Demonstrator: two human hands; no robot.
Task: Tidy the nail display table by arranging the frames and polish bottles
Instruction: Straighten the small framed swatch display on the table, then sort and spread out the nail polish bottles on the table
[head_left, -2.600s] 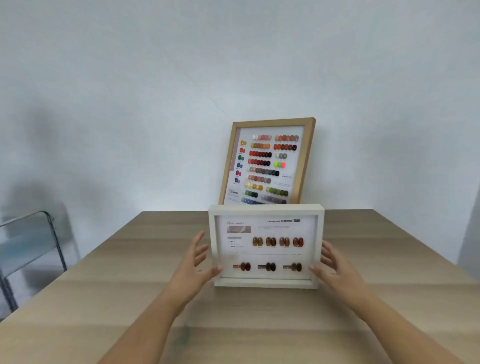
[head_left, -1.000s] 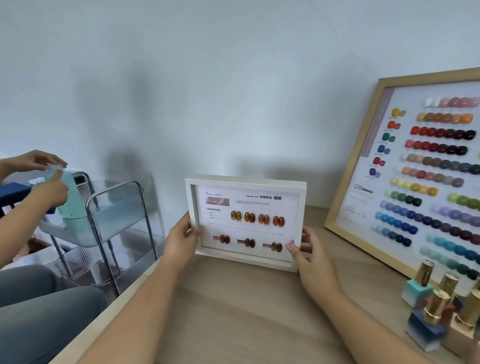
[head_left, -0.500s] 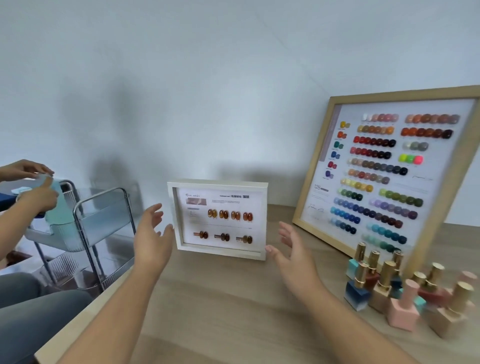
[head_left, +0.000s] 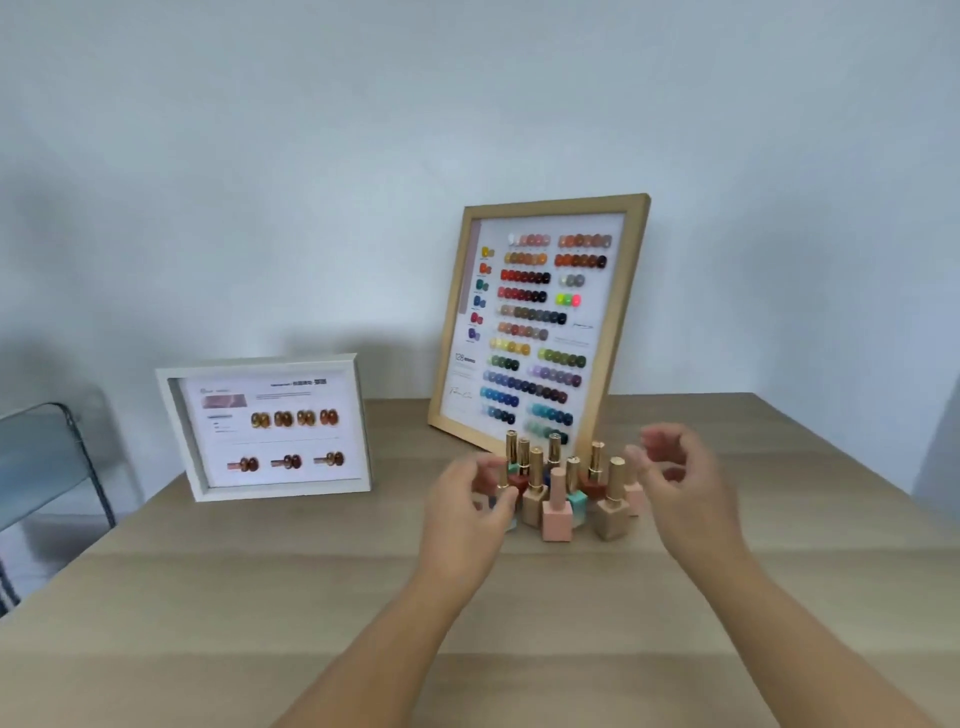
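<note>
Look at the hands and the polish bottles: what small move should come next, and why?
Probably close both hands around the bottle cluster. The left hand and right hand flank it, open and empty, while the white frame and wooden frame already stand upright, so the bunched bottles seem the remaining job.

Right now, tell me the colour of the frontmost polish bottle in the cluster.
Pale pink, body and cap alike; the polish bottle shows best in the head view.
</note>
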